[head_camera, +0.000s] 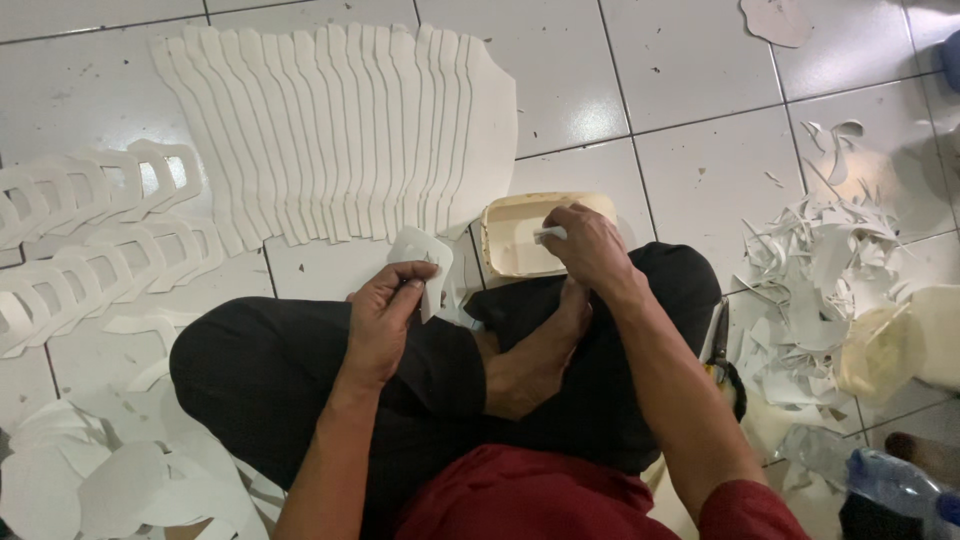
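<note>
Head view: left hand (385, 305) pinches a white cut-out piece (425, 262) upright over the lap, face exposed. Right hand (585, 245) grips a small white brush (548, 234), dipping into the cream tub (520, 235) ahead. Fanned white pieces (340, 130) lie on the floor tiles (690, 90); scraps (810, 290) at right.

Fanned row of white cut sheets (340, 130) at 11 o'clock; white cut-out frames (90, 230) at 9; white offcut scraps (810, 290) at 3; scissors (720, 345) beside them; plastic bottle (900, 485) at 4.
</note>
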